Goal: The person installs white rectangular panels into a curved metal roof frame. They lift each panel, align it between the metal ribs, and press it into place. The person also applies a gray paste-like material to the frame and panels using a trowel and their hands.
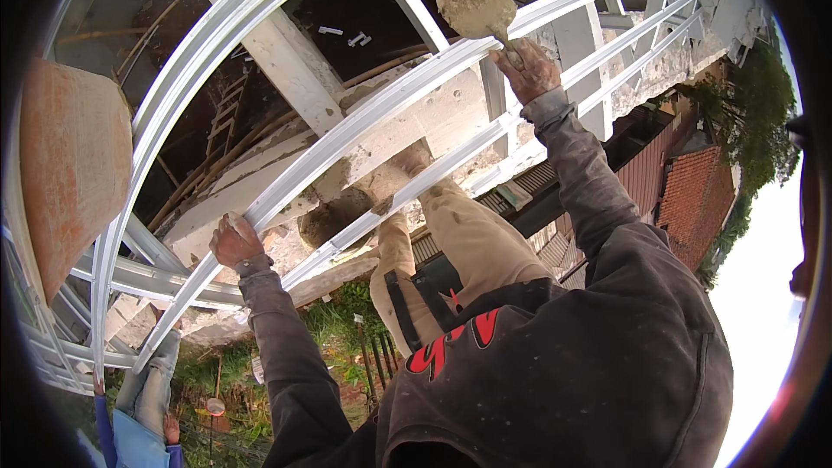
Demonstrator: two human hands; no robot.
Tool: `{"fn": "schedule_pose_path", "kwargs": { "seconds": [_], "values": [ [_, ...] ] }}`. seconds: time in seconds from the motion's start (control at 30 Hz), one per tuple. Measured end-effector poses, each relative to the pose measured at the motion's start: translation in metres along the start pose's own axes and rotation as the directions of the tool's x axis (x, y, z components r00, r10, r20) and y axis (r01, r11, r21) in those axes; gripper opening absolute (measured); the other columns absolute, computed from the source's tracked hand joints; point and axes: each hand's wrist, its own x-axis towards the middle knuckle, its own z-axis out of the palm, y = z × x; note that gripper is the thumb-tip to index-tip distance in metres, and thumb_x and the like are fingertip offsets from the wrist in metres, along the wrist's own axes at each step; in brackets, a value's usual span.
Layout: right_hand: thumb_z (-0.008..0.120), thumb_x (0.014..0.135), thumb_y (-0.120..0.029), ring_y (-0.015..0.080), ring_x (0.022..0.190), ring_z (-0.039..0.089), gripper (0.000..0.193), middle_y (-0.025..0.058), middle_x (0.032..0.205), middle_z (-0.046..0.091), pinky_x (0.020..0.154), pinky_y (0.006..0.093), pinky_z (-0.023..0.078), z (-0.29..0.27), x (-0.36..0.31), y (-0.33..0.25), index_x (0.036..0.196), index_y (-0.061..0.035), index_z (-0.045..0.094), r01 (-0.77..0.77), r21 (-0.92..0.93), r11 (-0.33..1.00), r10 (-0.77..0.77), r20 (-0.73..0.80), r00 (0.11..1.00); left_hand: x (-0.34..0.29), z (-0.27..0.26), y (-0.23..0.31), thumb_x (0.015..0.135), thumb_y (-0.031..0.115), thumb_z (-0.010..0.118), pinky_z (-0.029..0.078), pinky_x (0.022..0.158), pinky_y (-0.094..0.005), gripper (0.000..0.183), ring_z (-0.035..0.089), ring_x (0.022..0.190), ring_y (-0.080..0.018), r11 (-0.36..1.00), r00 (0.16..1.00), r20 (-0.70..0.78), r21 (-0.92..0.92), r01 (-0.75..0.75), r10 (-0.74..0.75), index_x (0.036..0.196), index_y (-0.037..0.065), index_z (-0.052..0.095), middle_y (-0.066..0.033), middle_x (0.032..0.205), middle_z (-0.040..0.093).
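Observation:
My right hand [529, 74] is closed round the handle of a trowel [475, 10], beside a light metal roof rail. Grey, crusty mortar coats the trowel's rounded blade. My left hand [237, 241], lower and to the left, has its fingers wrapped over another stretch of metal rail [338, 152]. A second rail [416, 186] runs close to my legs. My feet are on the masonry wall top, near a dark, round container [336, 218] whose contents I cannot make out.
At the lower left is another person in blue [143, 438]. A large orange-brown panel [76, 156] stands at the left. Concrete beams [290, 65] cross a dark room below, where a ladder [227, 113] shows. Grass [347, 303] lies below the wall's outer side; a tiled roof [691, 199] is at right.

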Motion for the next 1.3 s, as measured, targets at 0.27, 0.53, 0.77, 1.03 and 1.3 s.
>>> {"fn": "schedule_pose_path", "kwargs": {
  "seconds": [0.27,0.53,0.77,1.03,1.3],
  "values": [
    [0.065,0.082,-0.047,0.0249,0.064,0.064,0.042,0.0118,0.069,0.063,0.059,0.0376,0.050,-0.016,-0.045,0.018,0.095,-0.0068,0.063,-0.494,0.347,0.797,0.547,-0.068,0.834,0.028,-0.017,0.059,0.096,0.040,0.035,0.042,0.082,-0.0494,0.048,0.058,0.090,-0.0388,0.980,0.972,0.210,-0.191,-0.061,0.101,0.101,0.002,0.063,-0.0195,0.096,0.064],
    [0.064,0.084,-0.025,0.0320,0.059,0.059,0.022,0.0136,0.068,0.059,0.055,0.0385,0.047,-0.010,-0.141,0.008,0.089,-0.0047,0.056,-0.550,0.409,0.728,0.602,0.002,0.799,0.046,-0.039,0.162,0.095,0.049,0.031,0.049,0.062,-0.0469,0.055,0.062,0.070,-0.0387,0.974,0.931,0.356,-0.226,0.007,0.076,0.087,0.009,0.068,-0.0167,0.073,0.065],
    [0.065,0.082,-0.016,0.0319,0.058,0.059,0.017,0.0131,0.069,0.059,0.051,0.0391,0.047,0.010,-0.195,-0.039,0.088,-0.0034,0.055,-0.108,0.287,0.952,0.087,0.084,0.993,0.046,-0.039,0.145,0.084,0.055,0.052,0.051,0.063,-0.0432,0.053,0.064,0.071,-0.0354,0.952,0.910,0.320,-0.233,-0.196,0.265,0.095,0.004,0.063,-0.0175,0.078,0.065],
    [0.056,0.082,-0.037,0.0343,0.071,0.062,0.035,0.0147,0.086,0.062,0.058,0.0430,0.049,-0.017,-0.189,-0.077,0.095,-0.0039,0.055,-0.042,0.388,0.921,-0.253,0.676,0.692,0.061,-0.051,0.130,0.071,0.054,0.067,0.052,0.063,-0.0420,0.070,0.065,0.073,-0.0324,0.901,0.725,0.538,-0.217,-0.374,0.431,0.117,0.005,0.046,-0.0162,0.082,0.066],
    [0.051,0.082,-0.030,0.0351,0.087,0.061,0.033,0.0163,0.097,0.060,0.075,0.0465,0.049,0.017,-0.242,-0.158,0.103,-0.0049,0.053,-0.081,0.032,0.996,-0.007,0.957,0.291,0.058,-0.038,0.122,0.072,0.045,0.070,0.052,0.064,-0.0430,0.065,0.065,0.076,-0.0335,0.879,0.733,0.484,-0.261,-0.400,0.477,0.116,0.003,0.045,-0.0201,0.090,0.065]
  ]
}}
